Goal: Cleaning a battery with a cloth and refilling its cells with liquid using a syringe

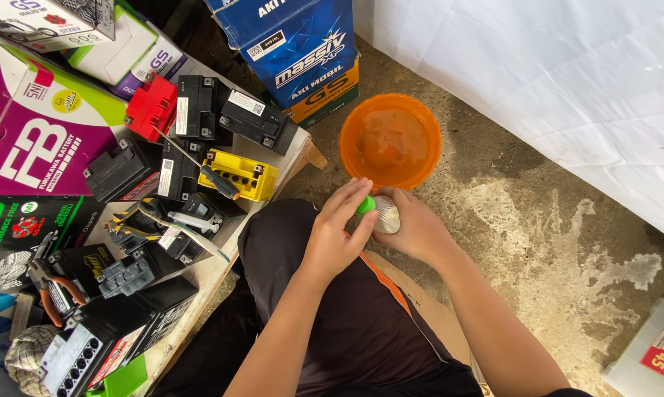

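My right hand [419,229] is wrapped around a small clear plastic bottle [387,217], held above my knee. My left hand [338,234] pinches the bottle's green cap [366,205] with fingers and thumb. Just beyond both hands an orange plastic basin [391,140] sits on the concrete floor, with a little liquid in it. My dark shorts with an orange stripe [380,276] fill the view below the hands.
A low wooden table [222,265] at left carries several small black batteries, a yellow one [240,173], a red one [152,106], a screwdriver [218,180] and pliers [56,290]. Cardboard boxes stand behind. A white sheet [567,88] lies at right, a wet patch [567,250] on the floor.
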